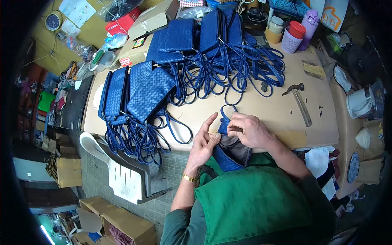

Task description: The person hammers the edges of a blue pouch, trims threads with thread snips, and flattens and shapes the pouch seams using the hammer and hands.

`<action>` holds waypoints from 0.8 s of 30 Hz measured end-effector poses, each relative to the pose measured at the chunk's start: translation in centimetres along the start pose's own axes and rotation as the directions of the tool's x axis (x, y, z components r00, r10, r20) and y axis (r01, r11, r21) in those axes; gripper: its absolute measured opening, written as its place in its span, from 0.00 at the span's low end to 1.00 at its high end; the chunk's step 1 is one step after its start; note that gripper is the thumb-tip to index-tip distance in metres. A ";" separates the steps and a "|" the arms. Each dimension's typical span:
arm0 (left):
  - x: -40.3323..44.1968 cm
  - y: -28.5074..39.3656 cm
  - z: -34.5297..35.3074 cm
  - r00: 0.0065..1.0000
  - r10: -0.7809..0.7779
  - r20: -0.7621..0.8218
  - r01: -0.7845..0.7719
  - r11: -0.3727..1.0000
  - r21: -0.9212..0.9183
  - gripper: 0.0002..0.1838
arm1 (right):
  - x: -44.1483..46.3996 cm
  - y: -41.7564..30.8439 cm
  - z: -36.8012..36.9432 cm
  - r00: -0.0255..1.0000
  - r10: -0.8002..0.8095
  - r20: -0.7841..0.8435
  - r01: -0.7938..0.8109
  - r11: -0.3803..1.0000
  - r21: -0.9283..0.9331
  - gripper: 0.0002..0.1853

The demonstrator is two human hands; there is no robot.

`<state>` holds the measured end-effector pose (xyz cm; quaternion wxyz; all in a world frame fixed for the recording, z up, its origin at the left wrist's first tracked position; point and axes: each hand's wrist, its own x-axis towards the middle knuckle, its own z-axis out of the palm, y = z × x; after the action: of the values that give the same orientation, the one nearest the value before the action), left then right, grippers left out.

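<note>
A blue woven-pattern bag [230, 160] lies at the table's front edge against my lap, its mouth open and its dark lining showing. My left hand [203, 143] holds the bag's left rim by the thumb, with the index finger stretched upward. At the top of the opening, my right hand [250, 130] is closed in a pinch on the bag's edge. What sits between those right fingertips is hidden. From the bag's top a blue strap [227, 111] loops onto the table.
Several blue woven bags [149, 90] with tangled straps [212, 77] cover the table's left and back. A hammer [300, 102] lies at right. Cups [293, 36] and a purple bottle [309, 28] stand behind it. A white plastic chair [122, 179] is at left.
</note>
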<state>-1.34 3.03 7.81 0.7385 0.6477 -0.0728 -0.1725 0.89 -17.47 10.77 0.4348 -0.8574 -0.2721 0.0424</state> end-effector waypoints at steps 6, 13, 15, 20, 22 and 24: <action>0.2 0.1 0.3 0.999 -0.012 0.035 0.019 0.983 -0.182 0.31 | -0.1 2.1 1.6 0.992 0.056 -0.111 -0.040 0.988 0.146 0.08; 0.1 -1.0 -0.5 0.997 -0.051 0.053 0.066 0.944 -0.323 0.30 | -1.4 6.6 -0.7 0.896 0.401 -0.188 0.044 0.341 0.939 0.15; 0.1 -0.6 -0.6 0.996 -0.033 0.087 0.063 0.928 -0.366 0.29 | -2.0 6.8 -1.6 0.918 0.384 -0.098 -0.182 0.627 0.757 0.12; 0.4 -0.8 -0.1 0.996 -0.069 0.049 0.084 0.871 -0.483 0.28 | -2.0 4.3 -0.6 0.986 0.168 -0.013 -0.134 0.827 0.546 0.09; 0.3 -0.7 -0.5 0.995 -0.051 0.084 0.087 0.849 -0.521 0.28 | -2.2 5.3 0.3 0.973 0.229 0.024 -0.190 0.736 0.650 0.11; 0.0 0.0 -0.7 0.978 -0.129 0.165 0.207 0.723 -0.659 0.27 | -2.2 5.6 0.7 0.981 0.190 -0.046 -0.116 0.755 0.645 0.12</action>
<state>-1.12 3.66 7.69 0.8985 0.3311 0.0138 -0.2879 1.19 -20.73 5.72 0.7095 -0.6787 -0.1462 0.1210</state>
